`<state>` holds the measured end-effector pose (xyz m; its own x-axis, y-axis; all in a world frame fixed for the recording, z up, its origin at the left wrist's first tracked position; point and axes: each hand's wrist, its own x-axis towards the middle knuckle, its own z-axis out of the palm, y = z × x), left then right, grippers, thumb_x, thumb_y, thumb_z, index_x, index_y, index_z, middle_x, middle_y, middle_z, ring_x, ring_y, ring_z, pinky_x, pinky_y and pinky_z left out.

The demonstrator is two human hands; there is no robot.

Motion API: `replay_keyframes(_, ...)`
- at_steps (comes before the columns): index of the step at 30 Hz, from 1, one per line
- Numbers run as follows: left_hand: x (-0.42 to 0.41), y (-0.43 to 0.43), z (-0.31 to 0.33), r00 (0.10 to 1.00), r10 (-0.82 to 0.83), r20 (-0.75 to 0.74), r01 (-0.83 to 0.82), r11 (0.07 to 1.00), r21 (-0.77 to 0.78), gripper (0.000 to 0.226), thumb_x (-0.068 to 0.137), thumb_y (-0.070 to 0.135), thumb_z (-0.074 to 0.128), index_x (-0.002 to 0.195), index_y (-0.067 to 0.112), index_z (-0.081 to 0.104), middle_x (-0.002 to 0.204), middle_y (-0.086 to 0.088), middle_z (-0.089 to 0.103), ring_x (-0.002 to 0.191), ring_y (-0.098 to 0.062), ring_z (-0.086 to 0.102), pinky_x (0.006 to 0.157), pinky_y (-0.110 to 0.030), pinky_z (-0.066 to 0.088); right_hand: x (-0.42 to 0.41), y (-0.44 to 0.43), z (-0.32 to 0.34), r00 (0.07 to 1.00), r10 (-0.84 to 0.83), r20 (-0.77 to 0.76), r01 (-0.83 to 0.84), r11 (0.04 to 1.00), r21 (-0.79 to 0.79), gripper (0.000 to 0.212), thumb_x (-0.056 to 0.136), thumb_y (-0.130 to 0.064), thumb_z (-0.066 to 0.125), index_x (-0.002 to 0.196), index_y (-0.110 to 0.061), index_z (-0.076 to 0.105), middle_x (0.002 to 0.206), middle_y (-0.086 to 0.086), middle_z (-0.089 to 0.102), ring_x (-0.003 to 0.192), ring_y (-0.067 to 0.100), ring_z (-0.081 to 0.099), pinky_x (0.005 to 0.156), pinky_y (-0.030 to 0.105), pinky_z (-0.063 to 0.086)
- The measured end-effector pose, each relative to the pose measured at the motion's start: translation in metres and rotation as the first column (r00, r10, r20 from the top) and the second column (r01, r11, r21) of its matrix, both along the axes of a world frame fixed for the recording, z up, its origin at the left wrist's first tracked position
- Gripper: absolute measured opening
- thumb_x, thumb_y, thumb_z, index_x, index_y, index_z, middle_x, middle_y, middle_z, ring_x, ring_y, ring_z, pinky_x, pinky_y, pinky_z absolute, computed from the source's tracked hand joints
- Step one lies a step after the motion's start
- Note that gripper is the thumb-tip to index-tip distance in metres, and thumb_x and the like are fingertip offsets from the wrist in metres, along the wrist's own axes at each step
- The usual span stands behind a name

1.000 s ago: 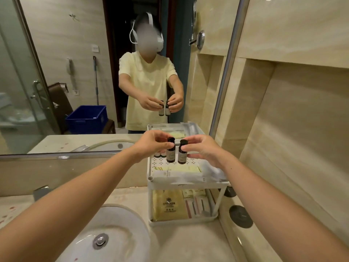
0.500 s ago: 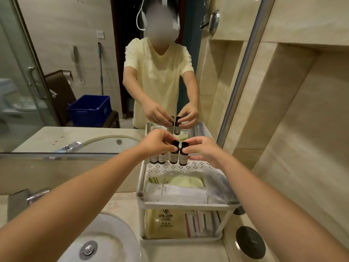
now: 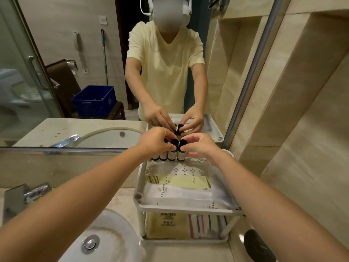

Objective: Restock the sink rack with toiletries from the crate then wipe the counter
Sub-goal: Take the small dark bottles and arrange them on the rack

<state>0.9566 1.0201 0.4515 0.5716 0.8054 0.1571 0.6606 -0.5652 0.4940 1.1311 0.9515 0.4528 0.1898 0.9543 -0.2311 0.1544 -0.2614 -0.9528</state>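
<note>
Left hand (image 3: 155,143), right hand (image 3: 200,146): fingertip pinches.

Four bottles (image 3: 172,155) are standing in one row on the top shelf of the one rack (image 3: 188,211), which is showing two shelves. Two hands are working there, the left hand (image 3: 155,141) and the right hand (image 3: 200,145), each pinching one bottle. Two flat packets, one yellow packet (image 3: 188,181) and one white packet (image 3: 179,195), are lying on top. One tan packet (image 3: 166,225) is sitting below. One sink (image 3: 113,235) and one tap (image 3: 24,193) are showing, and one blue crate (image 3: 94,101) is showing in the mirror (image 3: 56,53).
</note>
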Motion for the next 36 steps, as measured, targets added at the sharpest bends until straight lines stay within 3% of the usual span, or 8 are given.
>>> replay_keyframes(5,-0.003,-0.002,-0.008,1.000,0.015,0.001,-0.015,0.995,0.102,0.032,0.081,0.032,0.075,0.112,0.036,0.071,0.099,0.014,0.073,0.073,0.002,0.055,0.054,-0.013,0.036,-0.003,0.006,-0.010,0.998,-0.023,0.065,0.022,1.000,0.018,0.035,0.076,0.006,0.077,0.106,-0.009,0.071,0.105,0.011,0.071,0.102,0.023,0.068,0.087,0.037,0.058)
replay_keyframes(9,-0.002,-0.002,-0.008,0.999,0.022,-0.043,-0.015,0.987,0.158,0.032,0.083,0.031,0.072,0.115,0.037,0.069,0.103,0.014,0.072,0.083,-0.004,0.059,0.060,-0.021,0.046,-0.004,0.010,-0.013,0.994,-0.047,0.098,0.041,0.998,0.056,0.033,0.075,0.004,0.078,0.101,-0.013,0.070,0.103,0.011,0.072,0.101,0.024,0.069,0.088,0.043,0.058)
replay_keyframes(15,0.000,-0.004,-0.007,0.995,0.040,-0.091,-0.016,0.968,0.249,0.035,0.086,0.031,0.069,0.121,0.033,0.067,0.112,0.010,0.070,0.097,-0.012,0.063,0.076,-0.035,0.055,-0.007,0.012,-0.016,0.989,-0.083,0.124,0.071,0.992,0.099,0.041,0.073,0.004,0.079,0.108,-0.014,0.070,0.100,0.005,0.071,0.095,0.019,0.069,0.081,0.037,0.060)
replay_keyframes(20,-0.003,-0.008,-0.006,0.997,0.058,-0.041,-0.045,0.964,0.264,0.042,0.085,0.032,0.071,0.127,0.031,0.063,0.122,0.008,0.060,0.105,-0.012,0.059,0.082,-0.036,0.054,-0.007,0.010,-0.019,0.987,-0.091,0.136,0.070,0.987,0.148,0.049,0.071,0.006,0.079,0.115,-0.012,0.068,0.103,0.001,0.070,0.100,0.013,0.066,0.088,0.034,0.057)
replay_keyframes(25,-0.015,-0.021,-0.003,0.990,0.092,0.103,-0.113,0.969,0.219,0.039,0.085,0.038,0.071,0.123,0.032,0.062,0.119,0.013,0.058,0.091,-0.004,0.057,0.073,-0.026,0.051,-0.008,0.001,-0.018,0.984,-0.136,0.115,0.115,0.978,0.175,0.047,0.071,0.001,0.078,0.114,-0.016,0.066,0.108,-0.001,0.068,0.102,0.012,0.064,0.087,0.035,0.056)
replay_keyframes(30,-0.038,-0.041,0.003,0.939,0.158,0.304,-0.159,0.987,-0.021,0.033,0.086,0.038,0.070,0.118,0.034,0.063,0.104,0.021,0.061,0.082,0.001,0.060,0.068,-0.020,0.050,-0.012,-0.015,-0.006,0.961,-0.275,0.029,0.257,0.927,0.275,0.033,0.078,-0.011,0.077,0.106,-0.025,0.067,0.105,-0.003,0.067,0.098,0.009,0.063,0.075,0.024,0.051)
replay_keyframes(32,-0.049,-0.049,0.007,0.907,0.179,0.382,-0.112,0.975,-0.191,0.028,0.087,0.033,0.070,0.114,0.029,0.065,0.099,0.017,0.067,0.087,0.000,0.063,0.074,-0.023,0.054,-0.020,-0.022,0.004,0.961,-0.275,-0.024,0.268,0.909,0.318,0.023,0.082,-0.016,0.075,0.102,-0.026,0.068,0.102,-0.004,0.069,0.096,0.008,0.065,0.076,0.024,0.052)
replay_keyframes(36,-0.076,-0.074,0.017,0.853,0.231,0.469,-0.072,0.940,-0.332,0.030,0.089,0.025,0.068,0.118,0.019,0.064,0.099,0.005,0.070,0.091,-0.011,0.068,0.073,-0.024,0.057,-0.045,-0.035,0.026,0.978,-0.196,-0.068,0.207,0.918,0.339,0.013,0.085,-0.017,0.071,0.095,-0.026,0.069,0.098,-0.003,0.070,0.095,0.010,0.065,0.078,0.027,0.054)
